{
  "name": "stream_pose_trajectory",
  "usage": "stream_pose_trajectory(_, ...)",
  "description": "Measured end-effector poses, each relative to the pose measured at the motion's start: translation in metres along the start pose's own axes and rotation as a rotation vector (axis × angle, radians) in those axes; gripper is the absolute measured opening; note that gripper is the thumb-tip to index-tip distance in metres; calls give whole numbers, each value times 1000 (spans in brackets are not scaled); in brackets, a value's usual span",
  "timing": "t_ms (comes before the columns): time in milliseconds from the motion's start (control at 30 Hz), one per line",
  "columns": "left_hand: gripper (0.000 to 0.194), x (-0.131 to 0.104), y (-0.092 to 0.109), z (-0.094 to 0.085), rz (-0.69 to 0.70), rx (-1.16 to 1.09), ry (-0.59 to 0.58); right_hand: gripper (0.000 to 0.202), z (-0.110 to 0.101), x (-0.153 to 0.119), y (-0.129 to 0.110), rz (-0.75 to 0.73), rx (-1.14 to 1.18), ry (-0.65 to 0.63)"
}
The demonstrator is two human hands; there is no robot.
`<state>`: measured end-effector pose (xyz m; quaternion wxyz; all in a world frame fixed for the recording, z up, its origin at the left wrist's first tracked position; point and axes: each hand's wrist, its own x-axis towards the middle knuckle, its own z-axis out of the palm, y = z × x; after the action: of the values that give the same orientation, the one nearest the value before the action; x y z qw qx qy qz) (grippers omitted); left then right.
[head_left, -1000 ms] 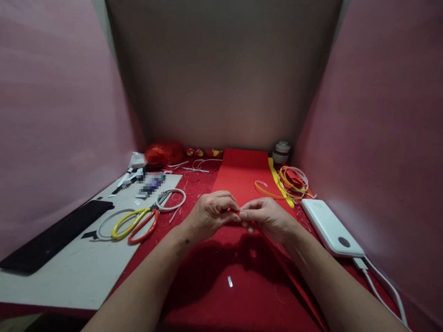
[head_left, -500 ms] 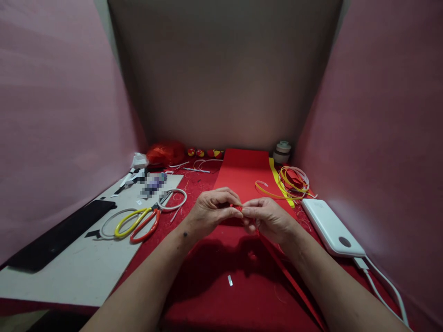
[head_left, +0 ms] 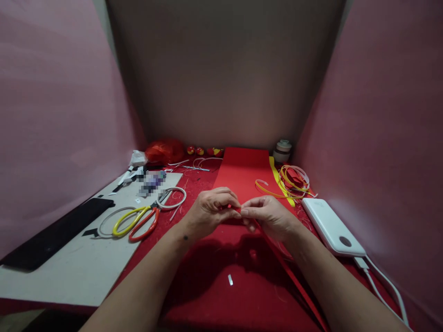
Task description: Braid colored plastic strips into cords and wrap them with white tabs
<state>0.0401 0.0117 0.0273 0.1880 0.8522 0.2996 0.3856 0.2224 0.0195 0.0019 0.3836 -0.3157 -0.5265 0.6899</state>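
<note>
Above the middle of the red cloth, my left hand (head_left: 217, 206) pinches a small red piece between thumb and index finger. My right hand (head_left: 268, 214) is closed on the same work, its thumb and fingertips meeting the left fingertips. From under the right hand a long red strip (head_left: 290, 272) runs down toward the lower right edge, beside the right forearm. The strip seems to join the held piece, but the fingers cover most of it. Behind the hands lies a flat red sheet (head_left: 244, 170).
Scissors with yellow and red handles (head_left: 143, 223) rest on a pale board (head_left: 86, 272) at left, near a long black object (head_left: 58, 233). Coiled yellow strips (head_left: 294, 180) and a white power bank (head_left: 332, 228) with a cable (head_left: 384, 281) lie right. A lidded jar (head_left: 283, 151) stands behind.
My fingertips have shifted slightly around the red piece, covering more of it. Both hands stay nearly in place, and the view has moved a little.
</note>
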Motion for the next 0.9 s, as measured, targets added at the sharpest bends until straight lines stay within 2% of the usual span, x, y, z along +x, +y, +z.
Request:
stream_pose_trajectory(133,12,2,6,-3,-59,-197,31,20,3,-3,-2,-4,37,-12)
stream_pose_trajectory(367,11,3,5,-2,-113,-286,29,23,2,-1,1,21,83,-40)
stream_pose_trajectory(467,10,2,1,0,-76,-176,16,21,0,1,4,9,86,-12)
stream_pose_trajectory(633,14,-2,-12,11,42,359,-53,21,-3,6,10,34,-10,92)
stream_pose_trajectory(700,18,-3,-14,14,71,473,-75,19,-4,6,11,38,-57,116)
stream_pose_trajectory(767,17,-3,-13,13,74,432,-86,18,-4,5,10,55,-63,94)
stream_pose_trajectory(900,8,-1,-5,1,29,173,-77,16,-5,2,6,63,-48,-4)
